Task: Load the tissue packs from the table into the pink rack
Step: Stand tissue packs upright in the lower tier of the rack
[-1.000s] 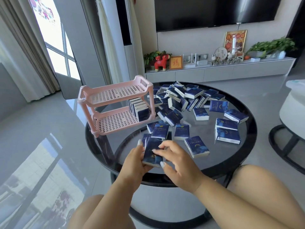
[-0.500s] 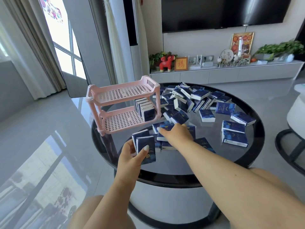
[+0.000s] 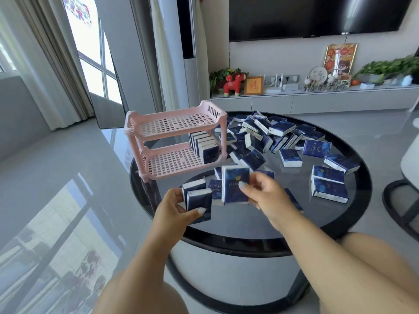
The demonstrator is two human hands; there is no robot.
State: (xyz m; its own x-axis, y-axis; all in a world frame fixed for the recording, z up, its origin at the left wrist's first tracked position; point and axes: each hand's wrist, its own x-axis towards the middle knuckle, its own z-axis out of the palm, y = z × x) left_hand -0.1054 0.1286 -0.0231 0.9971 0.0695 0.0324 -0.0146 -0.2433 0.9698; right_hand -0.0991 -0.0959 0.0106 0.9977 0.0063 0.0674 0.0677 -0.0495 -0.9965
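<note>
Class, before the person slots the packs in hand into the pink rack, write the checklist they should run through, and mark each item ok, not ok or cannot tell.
1. Left hand grips its two packs firmly: ok.
2. Right hand pinches one pack: ok.
3. Lower shelf has free room left of the standing row: ok.
4. Standing row upright, not toppling: ok.
5. Top shelf free for later packs: ok.
6. Rack steady on the table: cannot tell.
</note>
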